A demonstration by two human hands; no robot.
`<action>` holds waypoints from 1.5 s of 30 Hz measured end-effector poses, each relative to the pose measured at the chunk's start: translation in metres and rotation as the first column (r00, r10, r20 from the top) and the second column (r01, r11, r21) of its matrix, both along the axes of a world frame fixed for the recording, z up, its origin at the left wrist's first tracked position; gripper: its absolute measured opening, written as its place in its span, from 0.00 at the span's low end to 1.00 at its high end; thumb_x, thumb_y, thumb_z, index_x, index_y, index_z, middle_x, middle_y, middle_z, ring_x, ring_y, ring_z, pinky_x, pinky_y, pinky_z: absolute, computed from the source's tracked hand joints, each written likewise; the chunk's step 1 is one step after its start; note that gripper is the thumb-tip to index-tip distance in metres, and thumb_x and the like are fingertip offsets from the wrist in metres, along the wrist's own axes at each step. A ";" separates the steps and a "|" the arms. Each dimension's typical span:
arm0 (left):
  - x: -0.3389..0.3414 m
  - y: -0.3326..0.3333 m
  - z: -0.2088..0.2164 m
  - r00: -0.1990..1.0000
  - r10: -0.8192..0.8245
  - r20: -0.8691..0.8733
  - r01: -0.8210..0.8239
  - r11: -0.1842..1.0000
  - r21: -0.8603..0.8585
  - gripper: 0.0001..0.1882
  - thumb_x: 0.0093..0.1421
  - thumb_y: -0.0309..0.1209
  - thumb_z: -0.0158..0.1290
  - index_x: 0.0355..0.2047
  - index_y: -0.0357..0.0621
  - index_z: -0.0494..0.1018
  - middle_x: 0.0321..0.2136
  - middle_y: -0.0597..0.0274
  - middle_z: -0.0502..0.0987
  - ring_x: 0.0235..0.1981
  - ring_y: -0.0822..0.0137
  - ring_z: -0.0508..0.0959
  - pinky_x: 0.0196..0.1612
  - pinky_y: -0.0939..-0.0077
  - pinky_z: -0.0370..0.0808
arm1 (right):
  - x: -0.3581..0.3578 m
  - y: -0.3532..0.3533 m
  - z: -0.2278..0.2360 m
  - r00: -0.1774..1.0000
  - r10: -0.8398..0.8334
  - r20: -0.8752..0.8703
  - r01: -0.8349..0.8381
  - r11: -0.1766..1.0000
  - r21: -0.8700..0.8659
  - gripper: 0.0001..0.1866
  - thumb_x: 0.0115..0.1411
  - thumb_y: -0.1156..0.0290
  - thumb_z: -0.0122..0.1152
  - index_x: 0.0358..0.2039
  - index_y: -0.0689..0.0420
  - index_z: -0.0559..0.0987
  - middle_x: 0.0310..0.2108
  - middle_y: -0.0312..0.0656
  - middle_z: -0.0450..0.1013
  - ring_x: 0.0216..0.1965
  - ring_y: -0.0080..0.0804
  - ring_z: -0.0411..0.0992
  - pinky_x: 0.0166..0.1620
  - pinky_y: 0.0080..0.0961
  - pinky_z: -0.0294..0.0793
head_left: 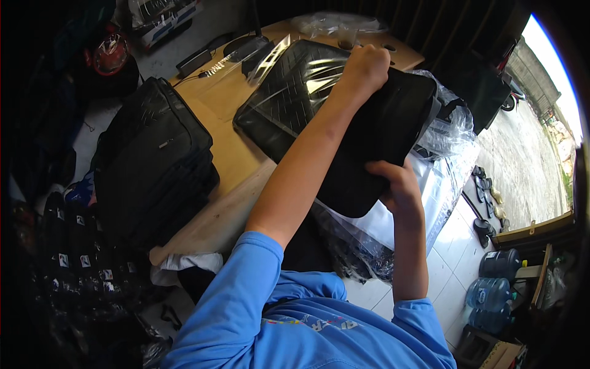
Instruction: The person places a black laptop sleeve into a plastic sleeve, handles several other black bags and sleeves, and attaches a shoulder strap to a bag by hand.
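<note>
A black bag (359, 147) lies tilted across the table in front of me, its left face patterned with slanting lines and shiny as if under clear plastic. My left hand (367, 67) reaches across it and is closed at its far edge; the fingertips are hidden, so the exact part it pinches does not show. At the near right side, my right hand (401, 181) grips the bag's edge, thumb on top and the other fingers out of sight beneath.
A stack of similar black bags (153, 147) stands left on the wooden table (230, 157). Clear plastic bags (445, 135) lie on the right. Large blue water bottles (488, 294) and sandals (482, 184) are on the right-hand floor, beside an open doorway. Dark packed goods (80, 264) fill the lower left.
</note>
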State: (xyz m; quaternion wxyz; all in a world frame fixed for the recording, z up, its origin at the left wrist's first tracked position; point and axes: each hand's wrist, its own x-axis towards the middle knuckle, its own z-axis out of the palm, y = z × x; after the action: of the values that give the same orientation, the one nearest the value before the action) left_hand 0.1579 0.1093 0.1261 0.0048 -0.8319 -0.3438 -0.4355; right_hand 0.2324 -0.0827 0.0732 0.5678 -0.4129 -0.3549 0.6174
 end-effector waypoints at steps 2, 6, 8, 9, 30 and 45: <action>0.002 -0.005 0.008 1.000 0.012 -0.024 -0.012 1.000 0.008 0.09 0.52 0.26 0.47 0.25 0.36 0.76 0.23 0.40 0.75 0.29 0.45 0.77 0.38 0.59 0.74 | 0.000 0.007 0.000 1.000 -0.002 0.001 0.002 1.000 0.015 0.17 0.46 0.85 0.56 0.40 0.67 0.73 0.32 0.46 0.74 0.31 0.32 0.75 0.32 0.23 0.77; 0.005 -0.014 0.017 0.999 0.018 -0.033 -0.015 0.996 0.089 0.09 0.53 0.26 0.47 0.27 0.36 0.76 0.24 0.40 0.76 0.30 0.45 0.78 0.38 0.58 0.75 | -0.007 0.018 0.004 0.996 0.019 -0.086 -0.011 0.996 0.094 0.16 0.46 0.85 0.56 0.39 0.67 0.73 0.33 0.45 0.74 0.32 0.32 0.75 0.35 0.25 0.76; 0.000 -0.011 0.018 1.000 0.005 -0.013 -0.005 0.998 0.062 0.09 0.53 0.27 0.47 0.29 0.36 0.76 0.25 0.40 0.76 0.32 0.44 0.77 0.39 0.58 0.74 | -0.011 0.022 0.004 0.993 0.058 -0.106 -0.043 0.989 0.142 0.16 0.47 0.85 0.56 0.39 0.66 0.73 0.34 0.45 0.74 0.33 0.32 0.75 0.37 0.26 0.76; -0.003 -0.010 0.019 1.000 -0.014 0.008 0.014 0.999 0.030 0.09 0.54 0.27 0.47 0.30 0.36 0.75 0.26 0.40 0.76 0.33 0.44 0.77 0.40 0.57 0.74 | -0.013 0.024 -0.001 0.993 0.057 -0.107 -0.041 0.989 0.140 0.16 0.47 0.85 0.56 0.40 0.66 0.73 0.34 0.45 0.74 0.33 0.33 0.75 0.37 0.26 0.76; -0.034 -0.029 -0.018 0.869 0.260 -0.420 -0.115 0.934 0.339 0.05 0.47 0.25 0.51 0.22 0.41 0.78 0.23 0.55 0.77 0.25 0.61 0.81 0.27 0.70 0.78 | -0.030 0.023 -0.014 0.994 0.020 -0.109 -0.014 0.998 0.054 0.16 0.47 0.85 0.53 0.40 0.67 0.72 0.33 0.44 0.73 0.34 0.35 0.75 0.39 0.28 0.77; -0.010 -0.061 0.021 0.943 0.116 -0.312 -0.087 0.991 0.105 0.04 0.44 0.23 0.54 0.21 0.41 0.79 0.23 0.53 0.78 0.27 0.55 0.81 0.30 0.68 0.79 | -0.037 0.074 -0.007 0.936 0.180 -0.304 -0.148 0.981 0.125 0.09 0.58 0.73 0.54 0.36 0.64 0.73 0.32 0.44 0.74 0.30 0.32 0.76 0.37 0.26 0.78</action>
State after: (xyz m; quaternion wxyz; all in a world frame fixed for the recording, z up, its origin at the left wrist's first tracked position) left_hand 0.1478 0.0487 0.1473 0.1196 -0.8711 -0.3613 -0.3103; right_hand 0.1952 -0.0083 0.0666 0.5833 -0.2495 -0.3241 0.7018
